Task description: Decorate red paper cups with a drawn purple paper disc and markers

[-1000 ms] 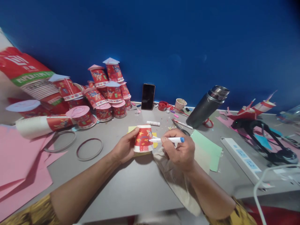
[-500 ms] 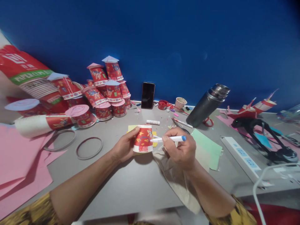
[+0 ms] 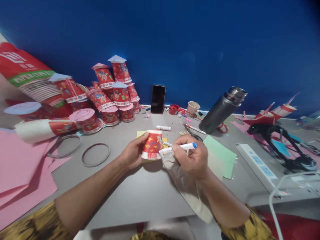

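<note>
A red printed paper cup [image 3: 152,145] is held upside down above the table, its white rim at the bottom partly coloured red. My left hand [image 3: 133,151] is closed round the cup's left side, thumb near the top. Between the thumb and fingers of my right hand [image 3: 191,155] is a white marker [image 3: 181,148] with a blue end pointing right. Its tip is at the cup's lower right edge; I cannot tell whether it touches. Beneath and behind the cup lies yellow paper [image 3: 141,134]. A beige cloth [image 3: 183,183] lies under my right hand.
Several red cups with paper cone roofs [image 3: 121,95] are stacked at the back left. Pink sheets [image 3: 22,166] and grey rings [image 3: 95,154] lie at left. A phone [image 3: 158,99] leans on the wall. A dark flask [image 3: 222,110], green paper [image 3: 221,155] and a power strip [image 3: 257,166] are at right.
The marker's tip has moved down and slightly left, from the cup's side to near its lower rim, and the marker tilts more. My left hand still holds the cup.
</note>
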{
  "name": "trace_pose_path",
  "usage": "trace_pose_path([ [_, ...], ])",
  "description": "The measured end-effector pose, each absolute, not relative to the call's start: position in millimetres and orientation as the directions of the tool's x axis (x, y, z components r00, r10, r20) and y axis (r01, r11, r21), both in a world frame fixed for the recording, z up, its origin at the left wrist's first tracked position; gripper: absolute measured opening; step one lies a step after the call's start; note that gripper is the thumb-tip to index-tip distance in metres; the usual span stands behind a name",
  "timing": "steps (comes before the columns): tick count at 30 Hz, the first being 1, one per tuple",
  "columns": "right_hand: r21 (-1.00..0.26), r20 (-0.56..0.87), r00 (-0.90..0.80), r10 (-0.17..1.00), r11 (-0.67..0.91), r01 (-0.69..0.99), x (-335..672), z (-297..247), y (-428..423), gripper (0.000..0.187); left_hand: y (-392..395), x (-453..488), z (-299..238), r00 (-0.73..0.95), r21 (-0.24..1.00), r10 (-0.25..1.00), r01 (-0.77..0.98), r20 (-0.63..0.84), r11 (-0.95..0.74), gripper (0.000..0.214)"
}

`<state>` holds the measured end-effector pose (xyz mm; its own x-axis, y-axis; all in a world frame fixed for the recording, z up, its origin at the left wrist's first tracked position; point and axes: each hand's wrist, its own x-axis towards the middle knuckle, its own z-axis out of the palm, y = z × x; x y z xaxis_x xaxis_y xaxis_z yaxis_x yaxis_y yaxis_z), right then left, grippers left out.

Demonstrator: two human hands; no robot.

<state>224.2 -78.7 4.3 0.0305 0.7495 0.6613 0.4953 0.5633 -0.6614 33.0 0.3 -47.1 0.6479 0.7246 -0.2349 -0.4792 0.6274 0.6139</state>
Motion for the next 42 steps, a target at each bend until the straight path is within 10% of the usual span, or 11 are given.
trace_pose_path([
  [42,-0.760,0.564,0.005,0.826,0.517,0.395,227.2,1.8,-78.2,0.015,-1.4,35.3,-39.7,0.596,0.609,0.746,-0.483,-0.298,0.629,0.044],
])
